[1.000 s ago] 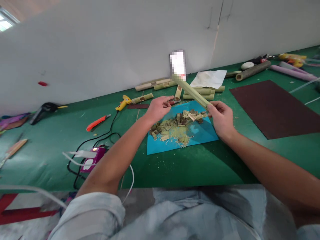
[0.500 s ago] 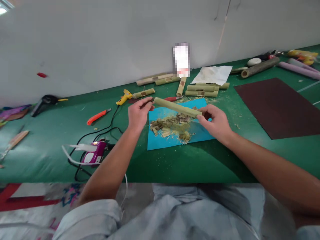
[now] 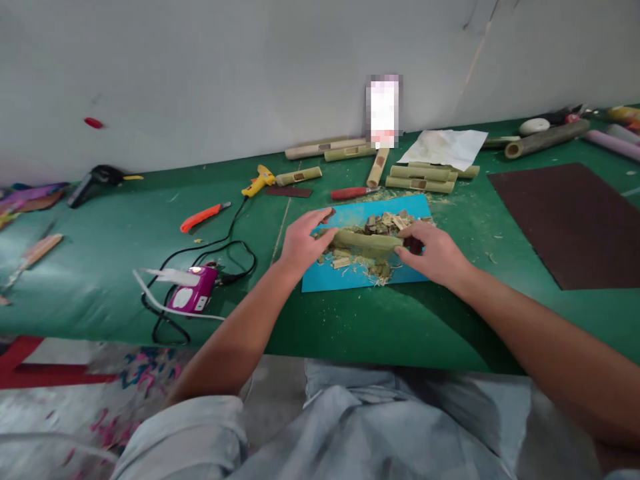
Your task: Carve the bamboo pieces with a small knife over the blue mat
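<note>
A bamboo tube (image 3: 369, 241) spans the chips (image 3: 395, 221) over a blue sheet (image 3: 315, 281). The right hand's (image 3: 434, 251) grip pinches its right end; the left hand (image 3: 303, 243) is at the other, its grip unclear. Beyond, a red-handled tool (image 3: 350, 193) lies on the desk (image 3: 380, 327).

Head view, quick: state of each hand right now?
Left hand: at left end of the bamboo piece; grip unclear.
Right hand: closed, holding its right end.

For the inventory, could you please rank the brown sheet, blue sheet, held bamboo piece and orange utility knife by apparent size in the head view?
1. Brown sheet, cropped by the frame
2. Blue sheet, partly covered
3. Held bamboo piece
4. Orange utility knife
</note>
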{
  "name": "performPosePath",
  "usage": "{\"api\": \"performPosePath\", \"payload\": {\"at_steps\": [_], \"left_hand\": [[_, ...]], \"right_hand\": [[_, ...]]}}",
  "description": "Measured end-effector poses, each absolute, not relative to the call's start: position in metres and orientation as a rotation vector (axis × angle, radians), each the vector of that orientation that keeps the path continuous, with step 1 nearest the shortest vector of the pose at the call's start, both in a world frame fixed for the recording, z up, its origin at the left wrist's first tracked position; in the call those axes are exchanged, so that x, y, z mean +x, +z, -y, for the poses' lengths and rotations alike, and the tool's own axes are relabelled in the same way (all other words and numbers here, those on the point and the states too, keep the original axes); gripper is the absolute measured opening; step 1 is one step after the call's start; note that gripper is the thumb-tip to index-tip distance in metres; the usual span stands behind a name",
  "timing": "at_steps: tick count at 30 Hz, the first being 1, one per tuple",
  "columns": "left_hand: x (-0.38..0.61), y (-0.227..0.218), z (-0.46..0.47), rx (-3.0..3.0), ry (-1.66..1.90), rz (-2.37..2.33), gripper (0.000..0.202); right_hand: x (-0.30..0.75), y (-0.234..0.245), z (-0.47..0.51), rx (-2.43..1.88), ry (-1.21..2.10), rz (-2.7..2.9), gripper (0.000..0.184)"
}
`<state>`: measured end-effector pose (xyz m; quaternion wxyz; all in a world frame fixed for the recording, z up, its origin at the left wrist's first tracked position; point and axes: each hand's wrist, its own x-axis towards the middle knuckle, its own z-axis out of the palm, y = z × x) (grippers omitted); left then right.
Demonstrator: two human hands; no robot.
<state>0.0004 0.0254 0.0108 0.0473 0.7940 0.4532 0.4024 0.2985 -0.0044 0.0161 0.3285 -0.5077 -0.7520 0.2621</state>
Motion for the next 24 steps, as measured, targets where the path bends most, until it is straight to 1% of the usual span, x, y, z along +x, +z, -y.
{"api": "performPosePath", "payload": {"at_steps": [2,4,6,8,12,15,17,19,22,24], "left_hand": [[-0.002,0.006,-0.028,2.57,1.041,-1.287,0.052],[-0.003,0.003,-0.03,2.67,0.865,-1.214,0.059],[-0.003,0.0,-0.032,2.713,0.746,-1.171,0.058],[-0.002,-0.001,-0.034,2.73,0.709,-1.147,0.052],[-0.003,0.004,-0.034,2.713,0.817,-1.144,0.043],[-0.006,0.011,-0.031,2.734,0.955,-1.169,0.041],[-0.008,0.013,-0.031,2.755,1.053,-1.21,0.04],[-0.01,0.014,-0.033,2.721,1.155,-1.3,0.039],[-0.015,0.013,-0.038,2.589,1.266,-1.45,0.041],[-0.018,0.012,-0.041,2.506,1.311,-1.497,0.042]], "right_hand": [[0.3,0.016,0.003,-1.344,0.682,1.978,0.016],[0.302,0.016,0.002,-1.354,0.683,1.977,0.017],[0.303,0.016,0.002,-1.358,0.696,1.964,0.018],[0.302,0.016,0.003,-1.357,0.722,1.945,0.02],[0.302,0.022,0.004,-1.376,0.772,1.875,0.03],[0.315,0.03,-0.003,-1.527,0.727,1.69,0.037],[0.329,0.037,-0.013,-1.694,0.581,1.61,0.034],[0.344,0.043,-0.023,-1.863,0.426,1.664,0.025],[0.359,0.045,-0.033,-2.009,0.475,1.77,0.015],[0.362,0.044,-0.033,-2.017,0.558,1.813,0.013]]}}
